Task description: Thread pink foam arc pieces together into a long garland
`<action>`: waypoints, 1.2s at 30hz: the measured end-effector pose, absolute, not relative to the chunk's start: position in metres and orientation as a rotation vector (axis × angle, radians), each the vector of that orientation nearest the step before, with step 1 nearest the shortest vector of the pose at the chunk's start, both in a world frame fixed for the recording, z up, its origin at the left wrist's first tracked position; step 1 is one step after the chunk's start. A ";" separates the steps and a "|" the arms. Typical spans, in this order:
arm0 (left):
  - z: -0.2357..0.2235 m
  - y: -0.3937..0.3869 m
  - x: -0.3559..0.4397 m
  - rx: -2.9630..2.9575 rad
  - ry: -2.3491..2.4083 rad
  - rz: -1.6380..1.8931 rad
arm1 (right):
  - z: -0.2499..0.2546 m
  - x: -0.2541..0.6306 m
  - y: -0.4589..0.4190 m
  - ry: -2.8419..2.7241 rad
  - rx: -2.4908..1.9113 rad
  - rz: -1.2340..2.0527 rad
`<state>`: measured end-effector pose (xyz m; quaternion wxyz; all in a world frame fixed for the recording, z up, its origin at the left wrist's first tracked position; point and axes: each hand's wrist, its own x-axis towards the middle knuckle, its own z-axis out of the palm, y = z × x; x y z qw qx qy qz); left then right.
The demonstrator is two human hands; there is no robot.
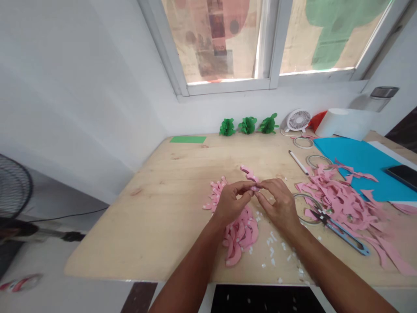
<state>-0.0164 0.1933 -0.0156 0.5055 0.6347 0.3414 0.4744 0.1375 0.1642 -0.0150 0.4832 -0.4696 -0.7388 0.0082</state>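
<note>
My left hand (229, 202) and my right hand (279, 202) meet over the table, fingertips pinched together. Between them is a small pink paper piece (254, 188), mostly covered by the fingers. Just beyond the fingertips lie a couple of curved pink paper strips (246, 170). A heap of crescent-shaped pink paper pieces (246, 228) with small white patches sits under and beside my left hand. More such pieces show beyond the left wrist. Small white scraps (272, 250) are scattered below my right hand.
To the right lie pink paper offcuts (345, 200), blue-handled snips (347, 237), tape rings (321, 162), a white pen (299, 162), blue sheets (352, 152) and a phone (404, 176). Along the wall stand green paper shapes (247, 125) and a small fan (298, 120). A green strip (188, 139) lies back left.
</note>
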 end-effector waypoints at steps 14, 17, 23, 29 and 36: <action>-0.014 0.191 -0.012 1.608 0.925 1.173 | -0.014 0.136 0.162 -1.773 -1.165 -0.040; -0.015 0.190 -0.012 1.626 0.931 1.160 | -0.015 0.136 0.163 -1.769 -1.170 -0.072; -0.017 0.190 -0.010 1.609 0.947 1.162 | -0.014 0.136 0.162 -1.761 -1.175 -0.086; -0.020 0.192 -0.010 1.532 0.910 1.158 | -0.014 0.135 0.162 -1.777 -1.166 -0.114; -0.022 0.192 -0.010 1.477 0.895 1.151 | -0.016 0.136 0.163 -1.841 -1.154 -0.174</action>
